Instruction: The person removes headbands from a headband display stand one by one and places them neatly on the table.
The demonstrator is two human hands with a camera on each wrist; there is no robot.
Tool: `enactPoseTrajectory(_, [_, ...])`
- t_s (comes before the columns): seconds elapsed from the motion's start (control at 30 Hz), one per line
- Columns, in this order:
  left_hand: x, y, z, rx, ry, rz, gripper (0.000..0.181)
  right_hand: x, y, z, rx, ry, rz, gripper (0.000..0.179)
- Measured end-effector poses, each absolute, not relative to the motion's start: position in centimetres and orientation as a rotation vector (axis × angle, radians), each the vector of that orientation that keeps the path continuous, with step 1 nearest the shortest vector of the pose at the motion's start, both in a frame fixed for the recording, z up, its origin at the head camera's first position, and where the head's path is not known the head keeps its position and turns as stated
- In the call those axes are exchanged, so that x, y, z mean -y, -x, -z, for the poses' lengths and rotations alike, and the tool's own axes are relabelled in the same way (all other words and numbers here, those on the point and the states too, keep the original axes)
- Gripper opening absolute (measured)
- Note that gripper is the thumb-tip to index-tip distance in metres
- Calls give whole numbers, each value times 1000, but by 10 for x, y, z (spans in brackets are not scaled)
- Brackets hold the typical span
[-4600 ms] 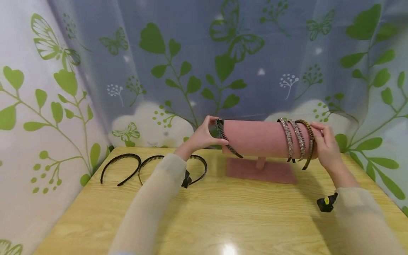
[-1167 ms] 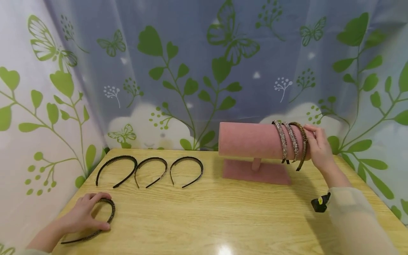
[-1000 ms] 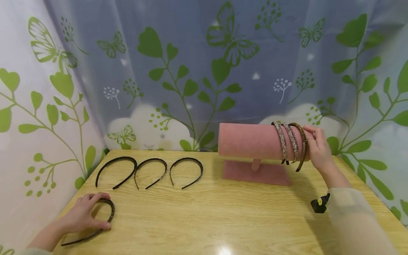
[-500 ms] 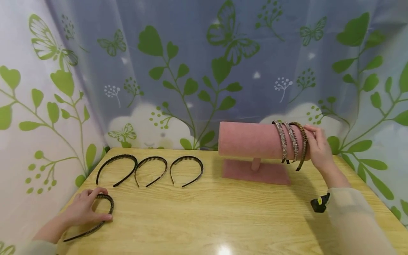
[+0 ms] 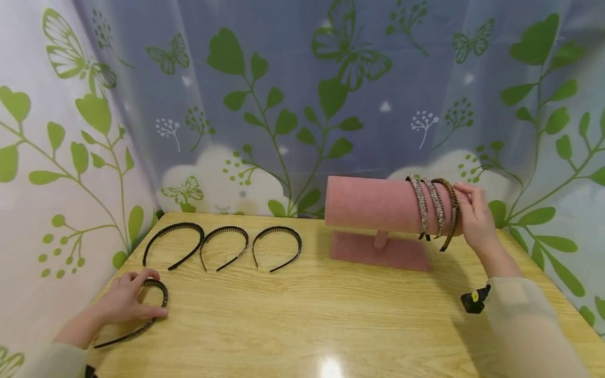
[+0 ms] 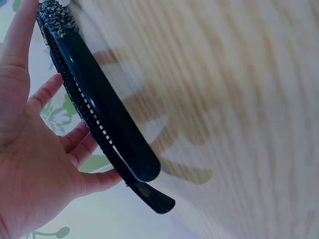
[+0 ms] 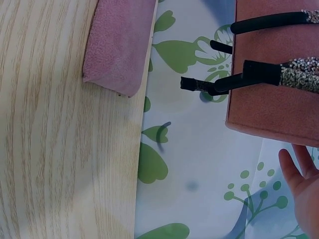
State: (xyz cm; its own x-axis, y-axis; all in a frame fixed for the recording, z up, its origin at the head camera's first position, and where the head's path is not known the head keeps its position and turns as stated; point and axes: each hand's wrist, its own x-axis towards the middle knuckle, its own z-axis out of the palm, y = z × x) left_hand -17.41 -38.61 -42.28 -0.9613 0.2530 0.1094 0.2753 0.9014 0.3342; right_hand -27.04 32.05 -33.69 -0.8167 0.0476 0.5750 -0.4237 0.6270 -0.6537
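Note:
My left hand [image 5: 124, 302] holds a dark, glittery toothed headband [image 5: 163, 294] at the table's left front, thumb on the near side and fingers on the far side. In the left wrist view, the headband's two black ends [image 6: 142, 167] point away from the palm, and stones cover its upper part. My right hand [image 5: 477, 218] grips the right end of a pink velvet headband stand [image 5: 373, 205]. Three headbands hang round the roll near that hand: two silvery ones [image 5: 420, 207] and a golden-brown one [image 5: 452, 210]. Two right-hand fingers [image 7: 289, 169] show beside the roll's end.
Three dark toothed headbands lie in a row at the back left: a plain black one [image 5: 175, 228], a middle one [image 5: 227, 231] and a right one [image 5: 279, 231]. The wooden table [image 5: 264, 325] ends at a leaf-patterned curtain [image 5: 283, 105].
My left hand has taken the glittery headband off the stand's left end and brought it to the left front, lately shifting slightly farther back. My right hand stays at the stand's right end.

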Motion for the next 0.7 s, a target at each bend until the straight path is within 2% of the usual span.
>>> enactPoseTrajectory(0.37, [375,180,410,2973,372,592,70,-320,269,338,2290,-309,-1130,43])
enactPoseTrajectory(0.7, [289,209,359,2855,572,877,60,-320,269,336,2285,-310,-1118,43])
